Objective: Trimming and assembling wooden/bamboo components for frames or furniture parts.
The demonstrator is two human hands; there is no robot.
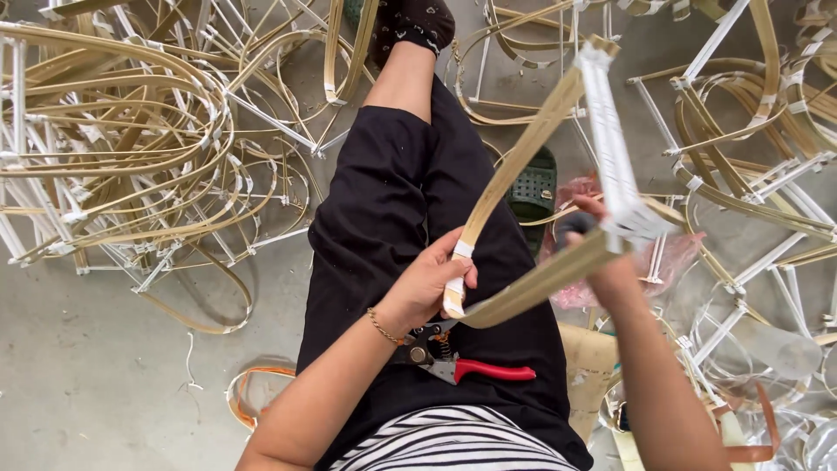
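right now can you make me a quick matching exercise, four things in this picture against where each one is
Things:
1. left hand
2. right hand
3. red-handled shears
4. green sandal

Places:
A. lying on the lap, on the black trousers
B. on the concrete floor beside the leg
C. gripping the taped end of a bamboo strip
D. holding the white-wrapped corner of the frame

Pairs: 1-C, 2-D, 3-A, 4-B

The bent strips [523, 157] look like smooth, pale split bamboo bound with glossy white plastic tape [610, 148], the shears [453, 362] are dull grey metal with shiny red plastic grips, the trousers [392, 218] matt black cloth, the floor [96, 349] rough grey concrete.
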